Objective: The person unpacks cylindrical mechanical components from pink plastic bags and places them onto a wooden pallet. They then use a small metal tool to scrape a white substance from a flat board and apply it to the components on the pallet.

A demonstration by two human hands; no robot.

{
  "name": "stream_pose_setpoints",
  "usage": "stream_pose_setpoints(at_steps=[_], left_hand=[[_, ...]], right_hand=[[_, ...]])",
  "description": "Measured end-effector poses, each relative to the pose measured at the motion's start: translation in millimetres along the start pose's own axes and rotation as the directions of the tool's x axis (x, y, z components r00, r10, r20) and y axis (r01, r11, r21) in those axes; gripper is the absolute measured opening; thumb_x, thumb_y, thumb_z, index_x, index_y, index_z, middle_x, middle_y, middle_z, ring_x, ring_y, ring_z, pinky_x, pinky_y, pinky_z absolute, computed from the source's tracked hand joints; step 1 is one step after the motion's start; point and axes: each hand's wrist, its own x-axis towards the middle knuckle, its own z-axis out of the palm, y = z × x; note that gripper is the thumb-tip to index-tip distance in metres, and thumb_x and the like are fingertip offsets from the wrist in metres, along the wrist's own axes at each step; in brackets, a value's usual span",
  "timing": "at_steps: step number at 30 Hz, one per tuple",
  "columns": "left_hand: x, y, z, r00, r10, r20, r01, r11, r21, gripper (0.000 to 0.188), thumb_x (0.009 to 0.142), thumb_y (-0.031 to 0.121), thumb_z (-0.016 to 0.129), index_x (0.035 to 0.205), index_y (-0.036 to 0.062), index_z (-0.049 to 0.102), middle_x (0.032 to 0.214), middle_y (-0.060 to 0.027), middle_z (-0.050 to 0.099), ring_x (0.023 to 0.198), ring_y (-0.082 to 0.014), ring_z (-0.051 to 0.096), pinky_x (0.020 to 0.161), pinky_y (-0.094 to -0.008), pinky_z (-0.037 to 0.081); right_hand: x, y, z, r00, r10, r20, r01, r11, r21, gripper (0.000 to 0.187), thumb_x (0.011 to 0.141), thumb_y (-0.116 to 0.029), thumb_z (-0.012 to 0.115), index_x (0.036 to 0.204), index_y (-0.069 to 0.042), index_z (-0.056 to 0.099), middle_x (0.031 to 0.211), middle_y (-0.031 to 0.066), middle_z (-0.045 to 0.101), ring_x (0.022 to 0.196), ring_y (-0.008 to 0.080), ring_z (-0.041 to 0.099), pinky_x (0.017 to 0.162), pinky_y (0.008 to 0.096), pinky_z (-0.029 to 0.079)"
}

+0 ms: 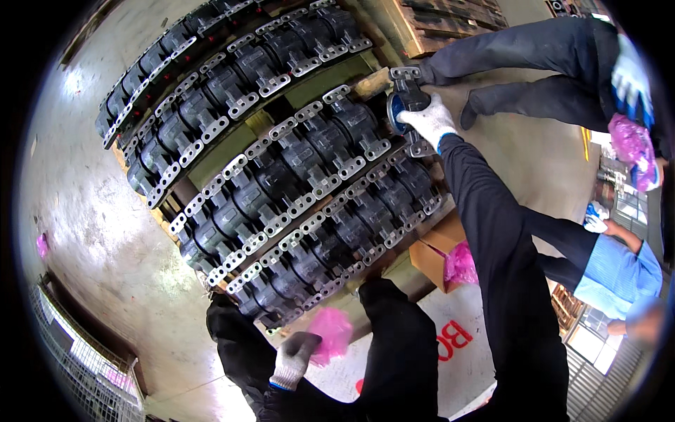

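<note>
My left hand (294, 357), in a grey-white knit glove, is closed on a crumpled pink plastic bag (330, 335) in front of my legs. My right arm stretches far out to the right end of the rows. There my gloved right hand (430, 124) grips a black metal casting (409, 90) with a round, blue-lined opening at its end; part of this casting is hidden behind the fingers. Long rows of similar black castings (302, 158), with bare metal flanges full of holes, lie side by side before me.
Wooden boards (369, 84) support the rows. An open cardboard box (430, 261) holds pink plastic bags (460, 264). A person in dark trousers (527, 53) holds a pink bag (631, 144); another wears a blue shirt (615, 271). Wooden pallets (450, 21) stand behind; a wire cage (81, 359) stands left.
</note>
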Motion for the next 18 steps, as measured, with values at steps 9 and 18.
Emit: stream_pose_setpoints(at_steps=[9, 18], left_hand=[[91, -14, 13, 0.952, -0.024, 0.306, -0.013, 0.993, 0.119, 0.018, 0.099, 0.008, 0.061, 0.108, -0.0035, 0.072, 0.106, -0.0114, 0.072, 0.101, -0.0193, 0.068, 0.092, -0.0320, 0.052], [101, 15, 12, 0.917, 0.038, 0.397, -0.081, 0.992, 0.092, 0.018, 0.099, 0.004, 0.060, 0.113, -0.0029, 0.070, 0.109, -0.0119, 0.069, 0.101, -0.0198, 0.066, 0.091, -0.0330, 0.052]], right_hand=[[73, 5, 53, 0.980, -0.145, 0.134, 0.148, 0.989, -0.010, 0.095, 0.060, -0.043, 0.088, 0.137, 0.001, 0.054, 0.132, 0.0224, 0.065, 0.123, 0.0348, 0.063, 0.106, 0.0367, 0.049], [106, 50, 79, 0.938, -0.227, 0.264, 0.143, 0.943, 0.300, 0.099, 0.079, -0.048, 0.078, 0.154, 0.002, 0.037, 0.148, 0.0221, 0.053, 0.136, 0.0301, 0.052, 0.114, 0.0343, 0.038]])
